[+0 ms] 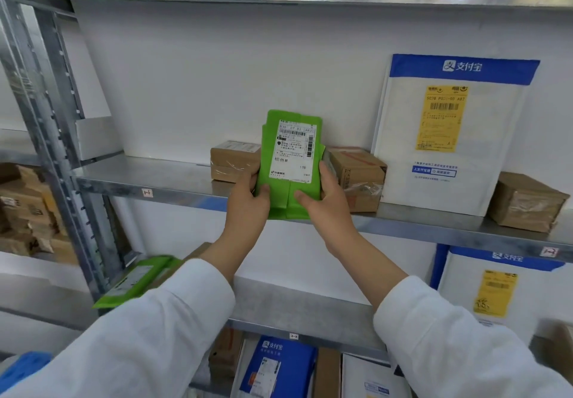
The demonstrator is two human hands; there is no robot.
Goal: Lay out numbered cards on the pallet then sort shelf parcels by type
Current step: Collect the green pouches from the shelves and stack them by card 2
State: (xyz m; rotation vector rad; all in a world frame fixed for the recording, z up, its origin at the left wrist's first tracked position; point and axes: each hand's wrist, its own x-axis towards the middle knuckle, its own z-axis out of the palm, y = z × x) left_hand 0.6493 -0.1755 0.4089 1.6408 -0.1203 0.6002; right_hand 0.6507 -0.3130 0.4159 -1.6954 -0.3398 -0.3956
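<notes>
A green plastic parcel (290, 165) with a white shipping label stands upright at the front edge of the upper metal shelf (155, 180). My left hand (248, 199) grips its lower left side and my right hand (325, 199) grips its lower right side, thumbs on the front. Behind it sit two brown cardboard boxes, one to the left (232, 160) and one to the right (356, 177). A second green parcel (136, 280) lies flat on the shelf below, at the left.
A large white and blue mailer (449, 137) with a yellow label leans on the back wall at right, a taped brown box (527, 200) beside it. Another such mailer (496, 289) stands one shelf down. More parcels fill the bottom shelf. A steel upright (46, 118) rises at left.
</notes>
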